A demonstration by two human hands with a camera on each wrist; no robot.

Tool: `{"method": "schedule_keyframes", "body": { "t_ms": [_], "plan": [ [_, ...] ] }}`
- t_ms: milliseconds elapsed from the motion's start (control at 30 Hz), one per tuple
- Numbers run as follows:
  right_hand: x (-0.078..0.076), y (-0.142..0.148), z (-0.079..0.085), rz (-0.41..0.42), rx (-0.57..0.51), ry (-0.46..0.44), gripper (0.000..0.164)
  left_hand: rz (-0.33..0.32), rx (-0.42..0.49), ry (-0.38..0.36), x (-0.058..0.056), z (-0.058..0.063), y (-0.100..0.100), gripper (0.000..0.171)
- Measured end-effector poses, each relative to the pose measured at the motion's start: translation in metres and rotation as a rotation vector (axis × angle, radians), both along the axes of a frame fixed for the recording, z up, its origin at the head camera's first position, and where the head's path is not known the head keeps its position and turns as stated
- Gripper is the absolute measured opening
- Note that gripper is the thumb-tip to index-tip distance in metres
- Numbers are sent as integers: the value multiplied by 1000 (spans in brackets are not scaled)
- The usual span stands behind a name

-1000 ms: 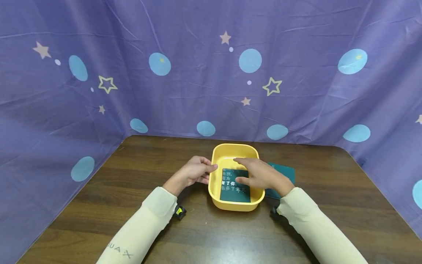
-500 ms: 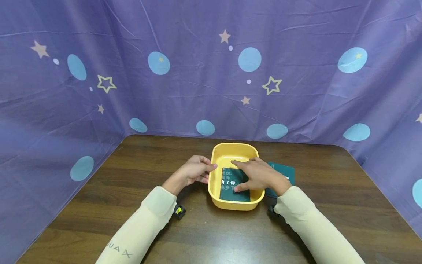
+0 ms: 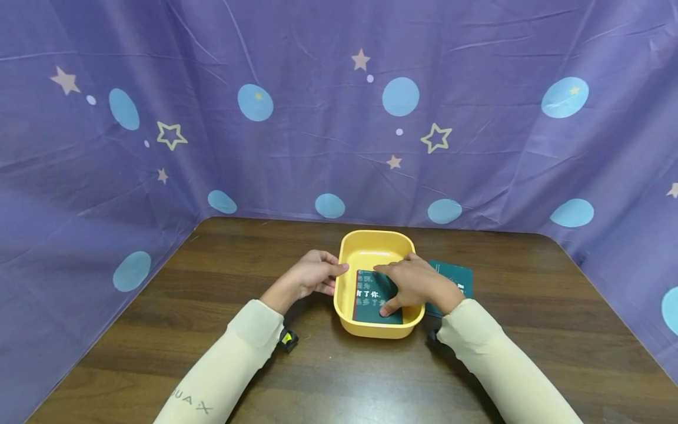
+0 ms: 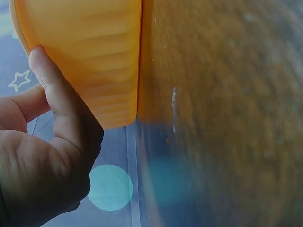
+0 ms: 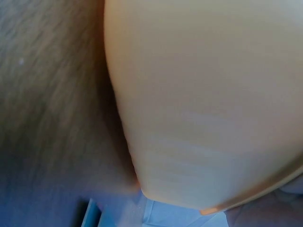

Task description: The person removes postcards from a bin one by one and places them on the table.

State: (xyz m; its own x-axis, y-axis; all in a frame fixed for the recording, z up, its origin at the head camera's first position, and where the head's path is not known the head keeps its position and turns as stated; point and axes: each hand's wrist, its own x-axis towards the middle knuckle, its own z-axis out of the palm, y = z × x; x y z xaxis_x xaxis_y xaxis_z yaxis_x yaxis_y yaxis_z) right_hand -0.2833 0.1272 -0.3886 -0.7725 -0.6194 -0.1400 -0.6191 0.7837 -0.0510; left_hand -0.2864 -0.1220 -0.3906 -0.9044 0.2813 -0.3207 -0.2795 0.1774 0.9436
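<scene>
A yellow plastic basin (image 3: 377, 235) stands on the table in the head view. Inside it lies a dark green booklet (image 3: 365, 309) with white and grey Chinese characters, partly covered by my right hand. My left hand (image 3: 315, 275) pinches the basin's left rim; in the left wrist view its thumb (image 4: 42, 66) lies over that rim. My right hand (image 3: 418, 282) reaches over the right rim, fingers spread, with thumb and index finger above or on the booklet. Whether they touch it is unclear. The right wrist view shows mostly the basin's outer wall (image 5: 203, 104).
A second dark green booklet (image 3: 459, 275) lies right of the basin, partly hidden behind my right hand and wrist. Brown wood-grain table (image 3: 339, 383) surrounds the basin. A purple curtain (image 3: 318, 165) with stars and blue dots hangs beyond the table.
My right hand has shifted a little left and toward me, its thumb nearer the booklet's near edge. A reddish left edge of that booklet now shows. The left hand and basin stay put.
</scene>
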Motion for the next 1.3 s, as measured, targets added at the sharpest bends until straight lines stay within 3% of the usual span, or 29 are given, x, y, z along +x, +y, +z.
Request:
{"method": "schedule_keyframes", "body": {
  "t_ms": [500, 1300],
  "plan": [
    [3, 0, 0, -9, -68, 34, 103, 3, 2, 1, 1, -1, 1, 25],
    [2, 4, 8, 0, -393, 156, 81, -2, 7, 9, 0, -1, 1, 26]
  ]
}}
